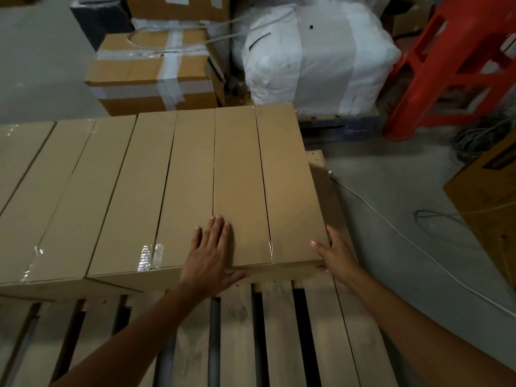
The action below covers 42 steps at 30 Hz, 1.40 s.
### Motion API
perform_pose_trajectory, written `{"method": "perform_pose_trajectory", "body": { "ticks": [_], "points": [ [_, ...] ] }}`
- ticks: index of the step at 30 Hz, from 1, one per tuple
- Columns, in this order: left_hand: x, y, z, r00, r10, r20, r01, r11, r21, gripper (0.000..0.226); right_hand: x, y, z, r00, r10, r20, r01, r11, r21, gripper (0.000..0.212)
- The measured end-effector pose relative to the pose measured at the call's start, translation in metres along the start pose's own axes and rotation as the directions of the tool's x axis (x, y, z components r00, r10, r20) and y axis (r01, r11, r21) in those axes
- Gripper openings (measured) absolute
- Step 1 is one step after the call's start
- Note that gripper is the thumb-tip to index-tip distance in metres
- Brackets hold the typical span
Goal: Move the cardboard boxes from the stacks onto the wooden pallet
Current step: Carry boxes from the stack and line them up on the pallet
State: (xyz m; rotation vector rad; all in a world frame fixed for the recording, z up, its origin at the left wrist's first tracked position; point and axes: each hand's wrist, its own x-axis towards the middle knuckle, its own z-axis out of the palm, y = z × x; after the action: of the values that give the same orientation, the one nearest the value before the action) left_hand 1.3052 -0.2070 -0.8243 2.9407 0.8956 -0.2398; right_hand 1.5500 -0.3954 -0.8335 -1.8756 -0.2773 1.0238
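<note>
Smooth, matt brown cardboard boxes point(237, 177) lie on a wooden pallet point(279, 331) of bare, rough, unvarnished slats, with box seams closed by strips of glossy clear tape point(150, 256). Behind them, a carton point(134, 71) of creased brown card wears broad bands of shiny, wrinkled tape. A bale point(315, 60) wrapped in white plastic sheeting shows a dull sheen, next to a stool point(452, 60) of glossy red moulded plastic. The floor point(391, 177) is grey concrete, matt and faintly mottled, crossed by a smooth white plastic-sheathed cable point(413, 241).
</note>
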Motion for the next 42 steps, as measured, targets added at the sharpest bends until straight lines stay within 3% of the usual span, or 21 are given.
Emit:
{"method": "perform_pose_trajectory", "body": {
  "ticks": [12,22,31,38,42],
  "points": [
    [-0.002,0.002,0.005,0.998,0.018,-0.062,-0.019,1.0,-0.02,0.117,-0.001,-0.006,0.004,0.999,0.03,-0.03,-0.03,1.0,-0.009,0.061],
    [-0.001,0.005,0.01,0.998,-0.001,-0.061,0.0,1.0,-0.008,0.108,-0.005,-0.021,0.014,1.0,-0.022,-0.019,0.017,0.971,-0.238,0.099],
    [-0.002,0.007,0.006,0.999,-0.005,-0.045,0.004,1.0,-0.022,0.108,-0.014,-0.033,0.017,0.998,-0.032,-0.057,0.006,0.913,-0.408,0.094],
    [-0.007,0.012,-0.03,0.989,-0.033,0.141,0.054,0.987,-0.149,0.124,-0.053,-0.063,0.019,0.997,-0.038,-0.069,-0.001,0.87,-0.493,0.086],
    [-0.017,0.018,-0.082,0.992,-0.065,0.105,0.092,0.955,-0.282,0.113,-0.086,-0.089,0.012,0.996,-0.072,-0.043,0.039,0.856,-0.516,0.089]
  ]
}}
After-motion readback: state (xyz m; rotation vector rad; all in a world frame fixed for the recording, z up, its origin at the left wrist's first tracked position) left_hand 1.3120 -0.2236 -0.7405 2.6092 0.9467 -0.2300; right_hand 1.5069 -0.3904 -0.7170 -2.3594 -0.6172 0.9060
